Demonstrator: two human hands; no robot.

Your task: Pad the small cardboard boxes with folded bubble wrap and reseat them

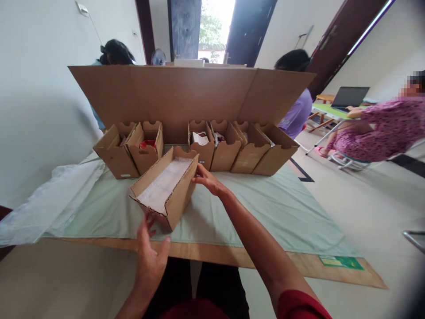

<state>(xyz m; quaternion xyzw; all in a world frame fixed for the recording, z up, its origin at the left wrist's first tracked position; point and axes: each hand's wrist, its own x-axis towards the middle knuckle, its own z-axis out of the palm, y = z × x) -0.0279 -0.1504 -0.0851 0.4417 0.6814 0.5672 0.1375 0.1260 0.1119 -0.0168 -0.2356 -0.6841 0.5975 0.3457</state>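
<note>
Has the cardboard box [181, 195] ahead on the worktop [275, 212], slanting lengthwise from near left to far right. Touches its far right side with the right hand [208, 180], loosely spread; holds the left hand [151, 252] spread by the near end, perhaps touching.

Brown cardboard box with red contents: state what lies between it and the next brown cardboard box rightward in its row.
The head view shows a gap between them, partly hidden by the nearer brown cardboard box with whitish contents.
</note>
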